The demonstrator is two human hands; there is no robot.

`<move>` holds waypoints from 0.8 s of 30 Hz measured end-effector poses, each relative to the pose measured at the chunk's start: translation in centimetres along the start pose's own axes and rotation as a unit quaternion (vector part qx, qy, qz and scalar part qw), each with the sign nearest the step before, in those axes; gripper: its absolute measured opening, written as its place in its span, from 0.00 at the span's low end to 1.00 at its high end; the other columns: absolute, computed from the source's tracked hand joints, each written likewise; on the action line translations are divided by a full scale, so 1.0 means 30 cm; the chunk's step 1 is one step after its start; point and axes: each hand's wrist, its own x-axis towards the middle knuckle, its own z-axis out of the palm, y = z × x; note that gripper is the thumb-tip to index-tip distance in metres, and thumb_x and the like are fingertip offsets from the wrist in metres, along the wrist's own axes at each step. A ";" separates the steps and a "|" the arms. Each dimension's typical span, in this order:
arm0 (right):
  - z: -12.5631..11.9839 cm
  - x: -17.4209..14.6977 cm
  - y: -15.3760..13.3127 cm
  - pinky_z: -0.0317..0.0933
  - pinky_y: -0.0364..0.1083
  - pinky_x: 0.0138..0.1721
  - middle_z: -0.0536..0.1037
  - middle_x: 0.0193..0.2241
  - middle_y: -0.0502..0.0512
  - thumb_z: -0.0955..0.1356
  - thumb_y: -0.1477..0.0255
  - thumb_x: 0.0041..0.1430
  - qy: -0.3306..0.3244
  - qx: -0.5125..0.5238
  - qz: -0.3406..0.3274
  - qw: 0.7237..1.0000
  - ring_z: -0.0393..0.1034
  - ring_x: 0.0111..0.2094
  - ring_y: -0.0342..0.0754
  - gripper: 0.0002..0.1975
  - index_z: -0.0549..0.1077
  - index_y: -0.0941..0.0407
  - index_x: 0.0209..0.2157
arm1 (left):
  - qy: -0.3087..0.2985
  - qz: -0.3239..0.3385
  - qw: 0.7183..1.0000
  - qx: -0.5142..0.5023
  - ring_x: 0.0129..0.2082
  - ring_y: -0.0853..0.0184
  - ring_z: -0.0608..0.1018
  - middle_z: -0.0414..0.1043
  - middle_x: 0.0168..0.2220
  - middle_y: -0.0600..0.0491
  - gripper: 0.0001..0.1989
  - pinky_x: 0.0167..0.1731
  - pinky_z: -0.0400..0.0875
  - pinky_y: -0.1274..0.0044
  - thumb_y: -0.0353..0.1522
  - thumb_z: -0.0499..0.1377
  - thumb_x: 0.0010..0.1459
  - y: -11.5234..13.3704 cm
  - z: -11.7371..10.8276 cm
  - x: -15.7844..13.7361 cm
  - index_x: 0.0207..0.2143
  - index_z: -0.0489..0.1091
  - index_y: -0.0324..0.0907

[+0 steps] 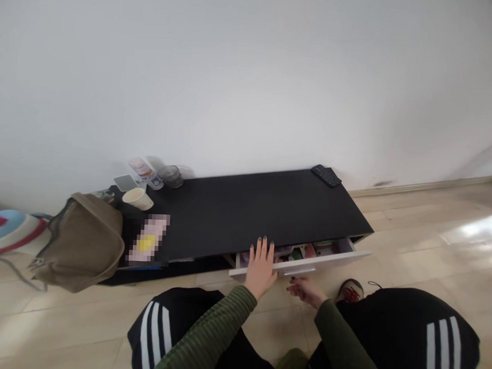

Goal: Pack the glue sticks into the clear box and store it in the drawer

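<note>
A white-fronted drawer (328, 262) stands partly pulled out from a low black-topped cabinet (245, 208). My left hand (261, 268) lies over the top edge of the drawer front, fingers stretched out and reaching above the drawer's left part. Just below the pale drawer handle (299, 272) is my right hand (307, 291), its fingers curled together with nothing visible in them. Inside the drawer are several small items, among them a red-and-white one (308, 251) and a green one (296, 254); their kinds are too small to make out.
On the cabinet's left are a paper cup (138, 198), a spray can (146, 173), a glass container (171, 176), a blurred-out pink item (149, 237) and a brown bag (85, 238). Dark remotes (327, 175) lie at the back right. My knees flank the drawer.
</note>
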 end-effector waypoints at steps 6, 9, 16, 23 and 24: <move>-0.094 -0.135 -0.050 0.53 0.40 0.21 0.82 0.32 0.60 0.69 0.51 0.50 -0.082 -0.067 -0.158 0.982 0.75 0.27 0.47 0.24 0.75 0.58 0.36 | -0.100 0.081 0.990 -0.058 0.68 0.46 0.57 0.44 0.71 0.35 0.42 0.63 0.57 0.59 0.37 0.60 0.55 0.109 0.003 -0.115 0.68 0.49 0.34; -0.105 -0.105 -0.132 0.62 0.43 0.25 0.81 0.36 0.59 0.67 0.55 0.52 0.032 -0.132 -0.212 0.968 0.76 0.34 0.51 0.21 0.75 0.56 0.40 | -0.154 0.099 0.980 -0.075 0.58 0.48 0.71 0.58 0.65 0.32 0.39 0.54 0.68 0.61 0.35 0.60 0.55 0.148 -0.012 -0.159 0.66 0.52 0.34; -0.015 0.004 -0.205 0.61 0.47 0.51 0.76 0.52 0.68 0.64 0.71 0.58 0.122 -0.452 -0.183 0.865 0.71 0.54 0.56 0.21 0.70 0.61 0.52 | -0.165 0.155 0.969 -0.102 0.46 0.53 0.78 0.75 0.45 0.39 0.15 0.45 0.73 0.64 0.34 0.50 0.63 0.165 -0.075 -0.172 0.46 0.70 0.36; 0.003 -0.012 -0.178 0.60 0.46 0.45 0.79 0.44 0.69 0.66 0.69 0.59 0.096 -0.477 -0.126 0.865 0.74 0.48 0.57 0.17 0.71 0.64 0.48 | -0.262 0.209 0.913 -0.233 0.37 0.61 0.80 0.79 0.36 0.49 0.14 0.39 0.73 0.73 0.35 0.54 0.60 0.172 -0.051 -0.241 0.44 0.76 0.45; 0.000 -0.023 -0.176 0.60 0.46 0.44 0.79 0.43 0.68 0.67 0.69 0.59 0.103 -0.475 -0.130 0.865 0.74 0.47 0.57 0.16 0.71 0.63 0.46 | -0.289 0.205 0.903 -0.245 0.37 0.61 0.81 0.80 0.36 0.50 0.15 0.39 0.74 0.73 0.37 0.55 0.59 0.171 -0.033 -0.256 0.46 0.76 0.46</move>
